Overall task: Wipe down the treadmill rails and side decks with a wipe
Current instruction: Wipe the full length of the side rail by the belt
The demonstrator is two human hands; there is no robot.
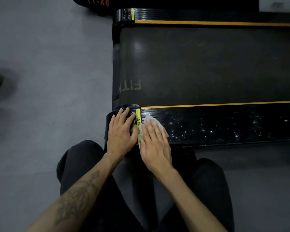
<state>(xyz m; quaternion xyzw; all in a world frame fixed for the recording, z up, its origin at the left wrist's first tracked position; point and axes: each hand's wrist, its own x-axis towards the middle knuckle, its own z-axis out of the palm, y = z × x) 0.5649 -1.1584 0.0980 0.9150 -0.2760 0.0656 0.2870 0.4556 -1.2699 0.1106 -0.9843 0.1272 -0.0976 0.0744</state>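
Currently the right hand lies flat, fingers spread, pressing a white wipe onto the near side deck of the treadmill, just beside the yellow warning label. Wipe is pinned under the palm rather than clenched; its edges show past the fingertips. Left hand rests flat and released on the black rear end cap, grasping nothing, touching the label's left edge. Deck right of the wipe shows scattered bright specks. Belt lies beyond an orange stripe. Dark-trousered knees rest on the grey floor.
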